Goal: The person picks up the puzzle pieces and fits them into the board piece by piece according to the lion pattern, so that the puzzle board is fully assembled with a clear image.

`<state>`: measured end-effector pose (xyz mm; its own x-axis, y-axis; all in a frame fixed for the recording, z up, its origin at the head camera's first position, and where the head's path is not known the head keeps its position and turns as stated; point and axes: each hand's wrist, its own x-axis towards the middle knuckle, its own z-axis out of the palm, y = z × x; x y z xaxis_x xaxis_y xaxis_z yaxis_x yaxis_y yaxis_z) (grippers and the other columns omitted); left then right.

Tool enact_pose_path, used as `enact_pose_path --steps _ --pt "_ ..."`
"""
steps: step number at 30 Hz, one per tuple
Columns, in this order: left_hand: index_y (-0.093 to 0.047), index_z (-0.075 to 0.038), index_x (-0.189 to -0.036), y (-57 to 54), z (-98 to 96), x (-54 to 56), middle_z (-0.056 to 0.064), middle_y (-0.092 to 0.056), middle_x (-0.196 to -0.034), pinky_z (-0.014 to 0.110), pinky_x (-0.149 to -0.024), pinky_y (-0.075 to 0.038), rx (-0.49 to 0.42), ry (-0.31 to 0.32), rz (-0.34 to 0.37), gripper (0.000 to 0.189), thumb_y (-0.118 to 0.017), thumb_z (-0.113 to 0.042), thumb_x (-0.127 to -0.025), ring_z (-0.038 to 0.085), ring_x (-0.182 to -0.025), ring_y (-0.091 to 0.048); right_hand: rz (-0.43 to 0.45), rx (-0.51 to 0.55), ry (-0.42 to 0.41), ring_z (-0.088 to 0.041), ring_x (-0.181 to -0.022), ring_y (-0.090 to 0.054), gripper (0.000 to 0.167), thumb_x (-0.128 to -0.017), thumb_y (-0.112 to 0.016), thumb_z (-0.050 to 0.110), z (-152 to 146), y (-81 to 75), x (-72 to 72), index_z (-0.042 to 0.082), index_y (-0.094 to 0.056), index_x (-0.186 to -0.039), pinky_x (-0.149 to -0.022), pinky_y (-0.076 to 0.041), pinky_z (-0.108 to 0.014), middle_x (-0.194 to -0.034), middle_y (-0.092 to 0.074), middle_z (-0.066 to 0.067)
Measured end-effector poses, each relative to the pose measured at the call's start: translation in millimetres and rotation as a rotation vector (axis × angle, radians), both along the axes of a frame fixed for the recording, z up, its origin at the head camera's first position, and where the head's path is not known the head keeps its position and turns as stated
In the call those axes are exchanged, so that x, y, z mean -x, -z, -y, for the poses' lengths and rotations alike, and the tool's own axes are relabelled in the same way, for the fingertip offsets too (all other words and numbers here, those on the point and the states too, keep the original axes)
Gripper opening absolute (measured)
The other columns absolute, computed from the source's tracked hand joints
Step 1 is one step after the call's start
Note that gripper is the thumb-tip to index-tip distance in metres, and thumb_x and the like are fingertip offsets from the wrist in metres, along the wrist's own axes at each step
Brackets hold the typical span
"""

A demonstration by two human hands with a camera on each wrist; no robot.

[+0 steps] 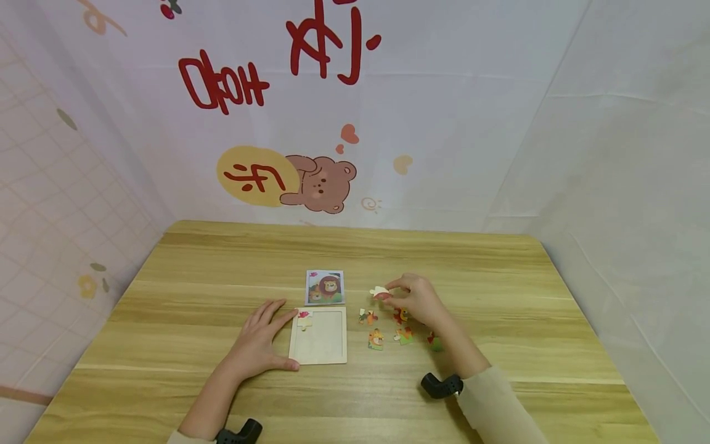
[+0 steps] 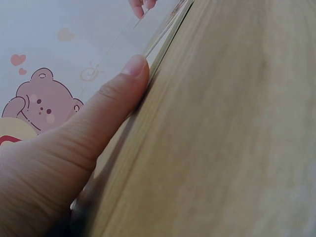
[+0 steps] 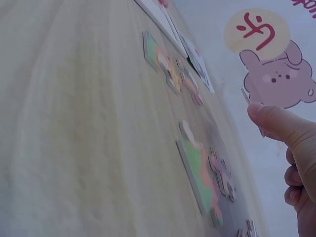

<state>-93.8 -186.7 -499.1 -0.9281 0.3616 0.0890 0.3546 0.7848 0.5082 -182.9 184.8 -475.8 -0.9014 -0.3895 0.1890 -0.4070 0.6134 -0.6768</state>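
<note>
My right hand [image 1: 417, 300] pinches a puzzle piece [image 1: 380, 293], white and red, between thumb and fingers, raised over the table. In the right wrist view the piece [image 3: 260, 129] shows edge-on at the thumb tip. My left hand [image 1: 256, 342] rests at the left side of a square wooden puzzle tray [image 1: 327, 342], fingers extended, with index finger and thumb at its left corners. Inside the tray's upper left lies a placed piece [image 1: 304, 322], with pink at its top. In the left wrist view the left thumb [image 2: 123, 89] lies along the tray's edge.
A picture card [image 1: 325, 288] with lions lies just behind the tray. Several loose pieces lie right of it, including an orange and green one [image 1: 376, 339] and a green-cornered one [image 1: 435, 341]. The wooden table [image 1: 355, 401] meets a printed cloth backdrop [image 1: 444, 191].
</note>
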Motion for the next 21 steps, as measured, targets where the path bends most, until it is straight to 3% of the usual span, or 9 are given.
enact_pose_path --steps 21 --pt "-0.048 -0.016 -0.143 1.1 -0.4 0.8 0.014 -0.027 -0.152 0.065 -0.103 -0.017 0.003 0.005 -0.004 0.114 -0.074 -0.077 -0.05 0.039 -0.139 -0.016 -0.057 0.007 -0.118 -0.008 -0.063 -0.036 0.024 -0.076 -0.083 0.025 56 3.4 -23.2 0.013 -0.076 -0.095 -0.056 -0.033 -0.025 -0.066 -0.048 -0.003"
